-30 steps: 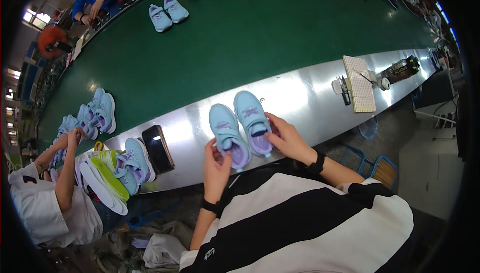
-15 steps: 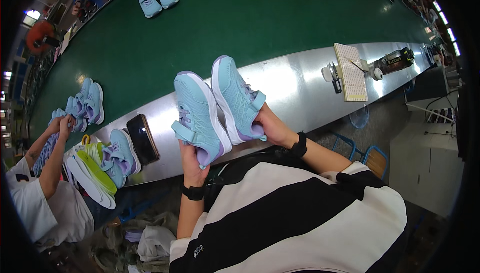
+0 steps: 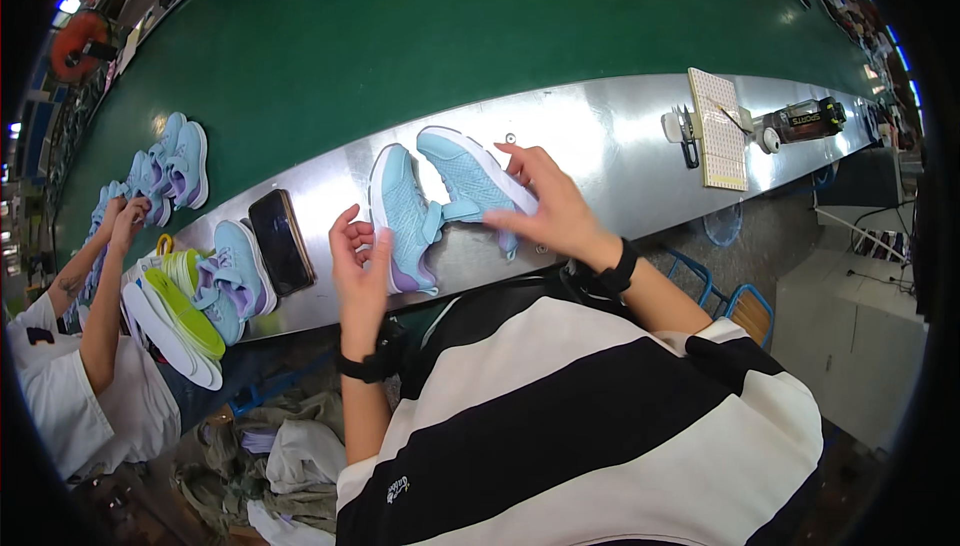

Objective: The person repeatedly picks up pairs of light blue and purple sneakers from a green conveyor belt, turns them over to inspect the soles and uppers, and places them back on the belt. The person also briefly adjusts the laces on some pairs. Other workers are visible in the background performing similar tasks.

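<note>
Two light-blue child's sneakers with white soles and lilac linings rest on the metal ledge in front of me. The left sneaker (image 3: 402, 208) points away, and the right sneaker (image 3: 462, 174) leans over with its sole toward my right hand. Beside the left sneaker's heel is my left hand (image 3: 360, 264), fingers loosely bent and apart, holding nothing. My right hand (image 3: 555, 204) has its fingers spread along the right sneaker's sole. Its thumb reaches over the heel area; whether it touches is hard to tell.
Left on the ledge (image 3: 600, 136) are a phone (image 3: 281, 243), another pair of sneakers (image 3: 238, 271) and insoles (image 3: 180, 316). Scissors (image 3: 688, 138), a card pad (image 3: 718, 131) and a bottle (image 3: 805, 121) lie right. Beyond runs a green belt (image 3: 450, 36). A co-worker's hands (image 3: 125, 221) handle shoes at left.
Both sneakers have gone from my raised hands down onto the metal ledge, and my fingers have loosened from them. The pair on the belt has shifted toward the upper edge of the picture.
</note>
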The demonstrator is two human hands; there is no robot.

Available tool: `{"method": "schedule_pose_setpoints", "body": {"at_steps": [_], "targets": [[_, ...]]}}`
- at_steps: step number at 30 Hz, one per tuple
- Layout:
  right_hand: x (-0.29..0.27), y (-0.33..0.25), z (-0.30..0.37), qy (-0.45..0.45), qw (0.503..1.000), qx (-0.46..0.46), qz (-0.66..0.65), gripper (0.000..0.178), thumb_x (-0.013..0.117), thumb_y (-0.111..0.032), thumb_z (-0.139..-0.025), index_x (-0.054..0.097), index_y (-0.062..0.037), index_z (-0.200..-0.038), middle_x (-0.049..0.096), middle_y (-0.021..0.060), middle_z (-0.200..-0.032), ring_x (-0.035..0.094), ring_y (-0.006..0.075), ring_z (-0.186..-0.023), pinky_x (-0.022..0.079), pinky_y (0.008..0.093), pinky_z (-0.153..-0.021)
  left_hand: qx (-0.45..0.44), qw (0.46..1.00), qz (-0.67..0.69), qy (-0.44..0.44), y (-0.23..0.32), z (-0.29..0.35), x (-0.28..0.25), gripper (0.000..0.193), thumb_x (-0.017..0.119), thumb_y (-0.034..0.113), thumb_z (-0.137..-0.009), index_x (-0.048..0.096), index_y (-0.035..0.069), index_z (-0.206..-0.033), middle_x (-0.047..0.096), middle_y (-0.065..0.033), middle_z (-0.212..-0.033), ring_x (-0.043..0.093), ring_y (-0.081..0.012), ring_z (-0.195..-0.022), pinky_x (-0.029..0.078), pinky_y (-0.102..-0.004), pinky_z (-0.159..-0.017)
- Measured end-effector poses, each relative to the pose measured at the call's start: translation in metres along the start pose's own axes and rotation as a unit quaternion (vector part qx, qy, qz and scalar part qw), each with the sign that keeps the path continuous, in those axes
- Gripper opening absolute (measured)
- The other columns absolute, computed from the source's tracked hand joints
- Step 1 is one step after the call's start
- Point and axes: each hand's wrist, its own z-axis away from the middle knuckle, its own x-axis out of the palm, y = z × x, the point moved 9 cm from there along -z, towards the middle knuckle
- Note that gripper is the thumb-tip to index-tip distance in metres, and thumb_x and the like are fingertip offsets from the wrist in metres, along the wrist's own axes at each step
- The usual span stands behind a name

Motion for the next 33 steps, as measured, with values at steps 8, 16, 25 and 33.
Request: {"method": "schedule_pose_setpoints", "body": {"at_steps": [8,16,25,33], "targets": [[0.029,0.024,-0.015,-0.116,0.897,0.205,-0.375,0.064,0.041,-0.048,-0.105,0.031,-0.0079,-0.154,0.049,0.0145,-0.143,0.050,0.0244,-0.129,0.041,0.0363,-0.107,-0.057,0.983,0.164,-0.061,-0.018,-0.006,0.005,0.053,0.037,0.038,-0.108,0.033,0.007,-0.151,0.052,-0.0136,-0.139,0.051,-0.0243,-0.129,0.039,-0.0370,-0.109],[0.069,-0.024,-0.034,-0.047,0.692,0.244,-0.678,0.060,0.028,-0.054,-0.106,0.040,-0.0116,-0.146,0.050,0.0082,-0.142,0.050,0.0246,-0.127,0.041,0.0475,-0.108,-0.166,0.764,0.607,-0.145,0.016,-0.006,0.055,0.043,0.036,0.035,-0.108,0.045,0.009,-0.141,0.052,-0.0100,-0.139,0.053,-0.0255,-0.122,0.049,-0.0415,-0.098],[0.050,-0.010,-0.036,-0.063,0.735,0.202,-0.644,0.049,0.034,-0.039,-0.106,0.045,-0.0068,-0.140,0.055,0.0096,-0.136,0.057,0.0206,-0.121,0.048,0.0412,-0.102,-0.098,0.897,0.421,-0.091,0.009,-0.006,0.038,0.046,0.039,0.028,-0.108,0.036,0.009,-0.150,0.049,-0.0095,-0.144,0.052,-0.0241,-0.125,0.044,-0.0410,-0.105],[0.021,0.007,-0.011,-0.105,0.635,0.143,-0.752,0.058,0.031,-0.047,-0.100,0.050,-0.0012,-0.131,0.063,0.0241,-0.112,0.068,0.0356,-0.094,0.057,0.0474,-0.083,0.240,0.969,-0.051,-0.003,0.129,-0.015,0.023,0.019,0.067,0.007,-0.094,0.068,-0.002,-0.111,0.069,-0.0097,-0.103,0.065,-0.0158,-0.090,0.053,-0.0284,-0.080]]}}
